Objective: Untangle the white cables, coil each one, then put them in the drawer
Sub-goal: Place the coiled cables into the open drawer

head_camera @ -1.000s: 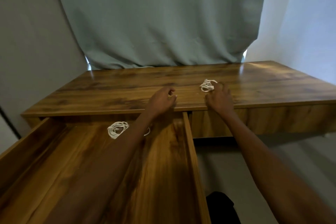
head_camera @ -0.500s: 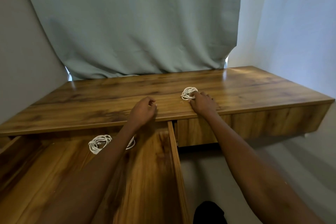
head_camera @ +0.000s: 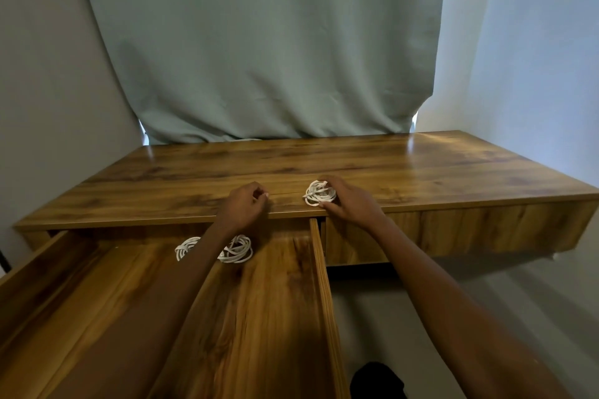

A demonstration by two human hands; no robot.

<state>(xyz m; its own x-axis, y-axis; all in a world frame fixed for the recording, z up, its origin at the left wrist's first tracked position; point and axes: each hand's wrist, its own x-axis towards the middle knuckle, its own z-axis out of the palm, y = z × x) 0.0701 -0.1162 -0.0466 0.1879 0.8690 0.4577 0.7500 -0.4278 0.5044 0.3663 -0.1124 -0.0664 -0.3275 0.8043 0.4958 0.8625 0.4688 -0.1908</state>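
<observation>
a pale green fabric curtain (head_camera: 259, 42) was hung behind the far edge of a long brown wood-grain desk (head_camera: 421, 172), with grey walls to either side. a wide wooden drawer (head_camera: 275, 317) was pulled well out from under the desk's front edge on the left side, while the drawer front to its right was seen closed.

the left forearm was stretched over the open drawer, and the left hand (head_camera: 241, 206) was rested at the desk's front edge with its fingers curled loosely inward; nothing could be seen held in it. the right hand (head_camera: 351, 202) was set on the desk top near the front edge, just right of the left hand, with fingers and thumb curled around a small coiled white cable (head_camera: 319, 193), which lay on the desk surface.

a second coiled white cable (head_camera: 238, 249) was lying on the drawer floor near the drawer's back edge, partly hidden by the left forearm. whether it was one coil or two could not be told.
</observation>
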